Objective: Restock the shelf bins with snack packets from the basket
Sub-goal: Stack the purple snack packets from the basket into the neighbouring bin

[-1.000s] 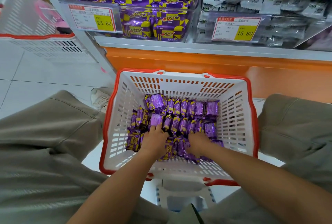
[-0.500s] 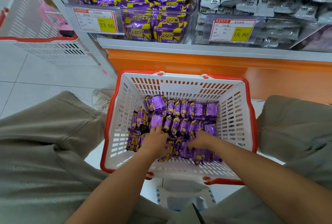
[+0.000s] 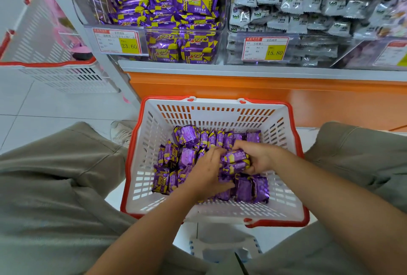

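Observation:
A white basket with a red rim stands on the floor between my knees, with several purple snack packets lying in it. My right hand grips a small bunch of purple packets just above the pile. My left hand presses against the other side of that bunch, fingers curled round it. Above the basket, a clear shelf bin holds the same purple packets.
To the right of the purple bin is a clear bin of grey packets. An orange shelf base runs behind the basket. A second white basket stands at the left. A small white stool lies below me.
Both hands were flat in the pile; now they have come together and lifted a bunch of packets slightly. The view tilted up toward the shelf.

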Motion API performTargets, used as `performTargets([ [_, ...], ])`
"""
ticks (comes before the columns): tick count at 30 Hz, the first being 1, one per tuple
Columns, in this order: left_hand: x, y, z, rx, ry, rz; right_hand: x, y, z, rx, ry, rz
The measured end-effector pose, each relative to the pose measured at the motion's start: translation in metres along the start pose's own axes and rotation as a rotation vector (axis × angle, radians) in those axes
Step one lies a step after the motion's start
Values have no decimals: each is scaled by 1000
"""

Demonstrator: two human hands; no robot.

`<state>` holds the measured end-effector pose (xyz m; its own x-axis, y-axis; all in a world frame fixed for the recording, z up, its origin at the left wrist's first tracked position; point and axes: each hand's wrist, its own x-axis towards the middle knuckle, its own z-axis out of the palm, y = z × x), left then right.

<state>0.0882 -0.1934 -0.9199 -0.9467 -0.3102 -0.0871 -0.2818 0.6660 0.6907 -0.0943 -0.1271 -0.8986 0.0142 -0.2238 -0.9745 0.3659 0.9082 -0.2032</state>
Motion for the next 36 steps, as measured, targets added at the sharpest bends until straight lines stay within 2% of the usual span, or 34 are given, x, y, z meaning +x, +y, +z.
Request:
performTargets([
  [5, 4, 11, -15, 63, 108, 11, -16, -7, 8, -76, -60, -60],
  [9, 0, 16, -25, 7, 169, -121, -28, -14, 12, -54, -131, -186],
  [11, -1, 19, -33, -198, 249, -298, -37, -17, 11, 13, -155, -258],
  [15, 1, 23, -48, -842, 391, -672, -52, -23, 12, 11, -115, -442],
  [17, 3, 26, -54, -1106, 466, -717, -55, -21, 17, -79, -62, -509],
  [19, 4, 28, -58, -1224, 432, -686, -55, -17, 25, -153, -78, -549],
  [22, 1, 29, -59, -1179, 289, -602, -54, -9, 30, -176, -121, -645],
  [28, -4, 38, -63, -986, 221, -590, -54, -5, 26, -344, 134, -904],
  [32, -3, 26, -74, -815, 224, -339, -72, -14, 22, -644, 255, -1022],
  [36, -1, 33, -85, -666, 166, -238, -90, -18, 21, -714, 249, -1079],
])
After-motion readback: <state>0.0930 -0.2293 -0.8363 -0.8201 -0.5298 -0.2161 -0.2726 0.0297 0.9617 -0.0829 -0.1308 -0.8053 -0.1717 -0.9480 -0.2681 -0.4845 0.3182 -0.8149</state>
